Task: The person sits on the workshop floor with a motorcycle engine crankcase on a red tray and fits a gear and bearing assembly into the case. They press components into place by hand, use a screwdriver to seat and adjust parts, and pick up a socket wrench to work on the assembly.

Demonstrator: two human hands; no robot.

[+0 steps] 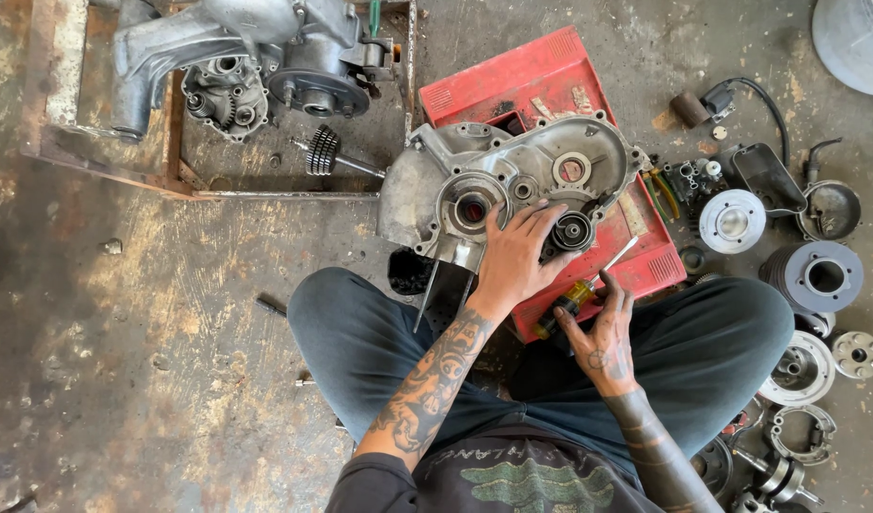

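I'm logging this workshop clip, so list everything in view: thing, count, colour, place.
engine case half: one, grey metal, resting on the red tray before the person
red tray: one, red, floor at centre
second engine casing: one, grey, in the metal frame at top left
gear shaft: one, dark, in that frame
screwdriver: one, yellow handle, in the right hand
round metal parts: several, grey and silver, floor at right
left hand: pressed flat on the engine case half
right hand: gripping the screwdriver
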